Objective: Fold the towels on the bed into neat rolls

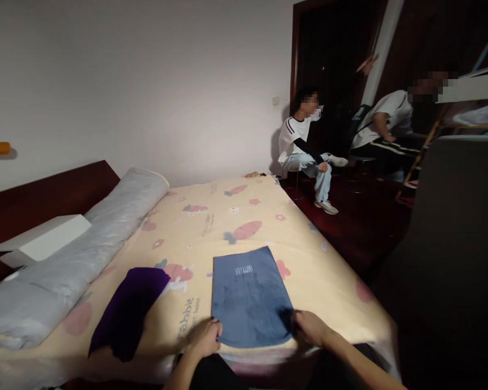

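Note:
A blue-grey towel point(250, 300) with white lettering near its far edge lies flat on the patterned bed sheet point(211, 233). My left hand point(206, 337) pinches the towel's near left corner, its fingers closed. At the near right corner, my right hand point(310, 327) is also closed on the towel's edge. The near edge of the towel sags slightly between the two hands. To the left of it lies a crumpled dark purple cloth point(132, 309), apart from both hands.
A rolled grey quilt point(101, 238) runs along the headboard point(44, 197), with a white box-like object point(44, 238) on it. Two people point(299, 135) sit beyond the bed at the right. A dark panel point(459, 244) stands on the right. Small items point(254, 174) lie at the far bed edge.

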{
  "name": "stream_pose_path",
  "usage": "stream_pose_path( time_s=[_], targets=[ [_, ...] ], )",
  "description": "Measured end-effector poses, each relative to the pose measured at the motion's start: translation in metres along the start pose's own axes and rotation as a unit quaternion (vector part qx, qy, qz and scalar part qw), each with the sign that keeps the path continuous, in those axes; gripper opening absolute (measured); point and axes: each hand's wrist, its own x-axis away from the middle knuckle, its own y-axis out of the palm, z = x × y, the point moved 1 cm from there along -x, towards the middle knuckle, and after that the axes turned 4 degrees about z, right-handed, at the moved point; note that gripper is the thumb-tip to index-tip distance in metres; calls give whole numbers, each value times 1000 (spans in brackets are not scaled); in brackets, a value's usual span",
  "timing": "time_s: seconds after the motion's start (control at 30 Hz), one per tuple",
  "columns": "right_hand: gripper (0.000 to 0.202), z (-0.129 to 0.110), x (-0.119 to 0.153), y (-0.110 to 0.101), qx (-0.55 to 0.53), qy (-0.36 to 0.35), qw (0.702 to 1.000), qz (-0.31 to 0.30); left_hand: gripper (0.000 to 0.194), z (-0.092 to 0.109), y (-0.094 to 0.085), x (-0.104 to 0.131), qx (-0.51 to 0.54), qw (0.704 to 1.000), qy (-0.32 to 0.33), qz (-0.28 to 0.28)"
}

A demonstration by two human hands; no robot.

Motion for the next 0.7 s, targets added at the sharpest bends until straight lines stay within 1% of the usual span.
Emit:
stream_pose_path(
  time_s=[0.13,0.3,0.4,0.5,0.7],
  targets=[
    [31,4,-2,-8,-48,45,998,-10,24,-17,-4,0,25,999,-17,20],
    [27,3,-6,-16,-93,78,993,0,20,-31,-1,-5,53,997,-43,37],
    [25,3,-7,-17,-107,85,991,4,19,-33,0,-9,60,995,-54,49],
    [26,3,-7,-12,-97,96,991,14,19,-32,-1,-9,60,994,-67,60],
    [32,2,-5,7,-10,116,993,30,13,-25,-1,-4,38,991,-116,60]
  ],
)
